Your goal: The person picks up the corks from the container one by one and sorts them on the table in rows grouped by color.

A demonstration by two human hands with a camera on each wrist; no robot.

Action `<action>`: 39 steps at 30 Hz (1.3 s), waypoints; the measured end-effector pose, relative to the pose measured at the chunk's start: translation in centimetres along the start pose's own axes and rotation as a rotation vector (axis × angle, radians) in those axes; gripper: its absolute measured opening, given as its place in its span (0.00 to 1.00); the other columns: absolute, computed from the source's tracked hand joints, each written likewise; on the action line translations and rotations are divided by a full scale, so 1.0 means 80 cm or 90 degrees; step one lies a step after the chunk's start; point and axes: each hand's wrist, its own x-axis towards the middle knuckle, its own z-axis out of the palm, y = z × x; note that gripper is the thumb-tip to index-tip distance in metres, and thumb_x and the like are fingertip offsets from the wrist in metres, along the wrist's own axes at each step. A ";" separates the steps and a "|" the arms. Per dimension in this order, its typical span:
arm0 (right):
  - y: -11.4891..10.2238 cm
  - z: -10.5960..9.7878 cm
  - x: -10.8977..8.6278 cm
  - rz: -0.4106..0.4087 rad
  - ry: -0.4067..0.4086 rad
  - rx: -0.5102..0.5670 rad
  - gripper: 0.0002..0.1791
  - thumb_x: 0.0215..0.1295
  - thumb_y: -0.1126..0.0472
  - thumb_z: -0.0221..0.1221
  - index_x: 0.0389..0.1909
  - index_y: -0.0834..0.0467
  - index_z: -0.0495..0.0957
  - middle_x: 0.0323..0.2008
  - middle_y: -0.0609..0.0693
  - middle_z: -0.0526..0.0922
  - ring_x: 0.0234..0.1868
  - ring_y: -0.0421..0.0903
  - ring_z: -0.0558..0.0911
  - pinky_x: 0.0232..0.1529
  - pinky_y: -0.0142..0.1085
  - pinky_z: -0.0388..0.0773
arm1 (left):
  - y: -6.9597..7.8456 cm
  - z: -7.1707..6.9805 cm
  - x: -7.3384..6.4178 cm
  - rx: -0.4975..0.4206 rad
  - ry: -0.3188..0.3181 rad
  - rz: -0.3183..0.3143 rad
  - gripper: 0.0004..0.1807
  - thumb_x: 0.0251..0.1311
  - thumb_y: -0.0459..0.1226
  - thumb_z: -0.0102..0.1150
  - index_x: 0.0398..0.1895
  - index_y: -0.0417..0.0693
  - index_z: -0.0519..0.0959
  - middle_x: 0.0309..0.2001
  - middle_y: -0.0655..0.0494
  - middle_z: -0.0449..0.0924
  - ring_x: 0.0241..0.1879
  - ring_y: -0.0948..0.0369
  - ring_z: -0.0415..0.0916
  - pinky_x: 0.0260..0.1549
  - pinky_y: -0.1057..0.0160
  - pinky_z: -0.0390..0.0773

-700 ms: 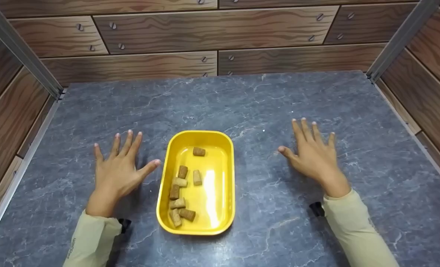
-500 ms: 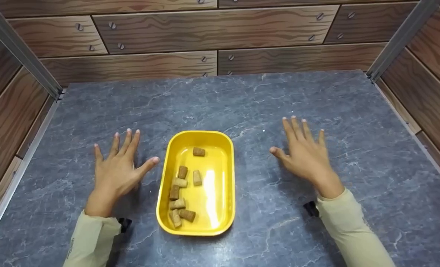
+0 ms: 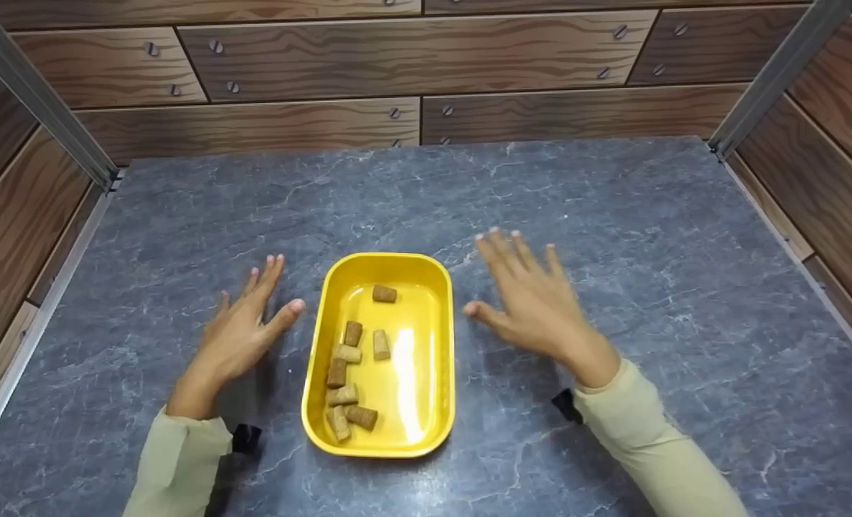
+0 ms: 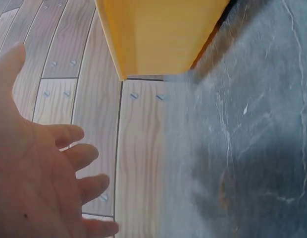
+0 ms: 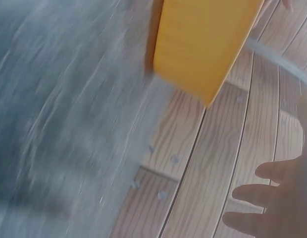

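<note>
A yellow rectangular tray (image 3: pixel 436 359) with rounded corners stands on the table, its long side pointing away from me. Several small tapered corks (image 3: pixel 382 345), some light and some darker brown, lie inside, mostly along its left side. Just left of the tray is my left hand (image 3: pixel 237 337), fingers extended, thumb out towards the rim without touching it. To the tray's right hovers my right hand (image 3: pixel 537 305), spread and slightly blurred, its thumb near the rim but apart. Both hands hold nothing. Each wrist view shows the tray's outer wall (image 4: pixel 163 34) beyond the fingers.
The tabletop (image 3: pixel 397 201) is dark grey with a marble pattern. Wood-patterned panels (image 3: pixel 418 61) rise behind it and on both sides, with metal corner posts (image 3: pixel 781 72) at the back left and right.
My right hand has moved left, much closer to the tray. My left hand has turned onto its side and shifted slightly right. Tray and corks stay put.
</note>
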 end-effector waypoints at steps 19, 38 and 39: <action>-0.073 0.037 0.035 -0.188 -0.053 0.139 0.43 0.64 0.35 0.53 0.73 0.54 0.56 0.73 0.54 0.60 0.73 0.53 0.60 0.72 0.55 0.52 | -0.012 0.025 0.006 -0.292 -0.057 0.026 0.39 0.64 0.46 0.57 0.75 0.50 0.54 0.73 0.43 0.58 0.71 0.42 0.57 0.67 0.38 0.56; -0.102 0.062 0.055 -0.238 -0.160 0.000 0.35 0.63 0.35 0.55 0.65 0.52 0.69 0.66 0.49 0.69 0.60 0.51 0.72 0.58 0.47 0.69 | -0.010 0.032 0.012 -0.256 -0.078 0.022 0.38 0.54 0.42 0.68 0.69 0.47 0.66 0.45 0.46 0.73 0.33 0.58 0.65 0.29 0.66 0.67; -0.103 0.062 0.055 -0.237 -0.165 -0.010 0.35 0.63 0.35 0.55 0.64 0.51 0.70 0.65 0.48 0.70 0.60 0.51 0.72 0.58 0.47 0.68 | -0.011 0.032 0.012 -0.257 -0.080 0.022 0.38 0.54 0.42 0.68 0.69 0.47 0.66 0.44 0.47 0.73 0.32 0.59 0.64 0.28 0.67 0.67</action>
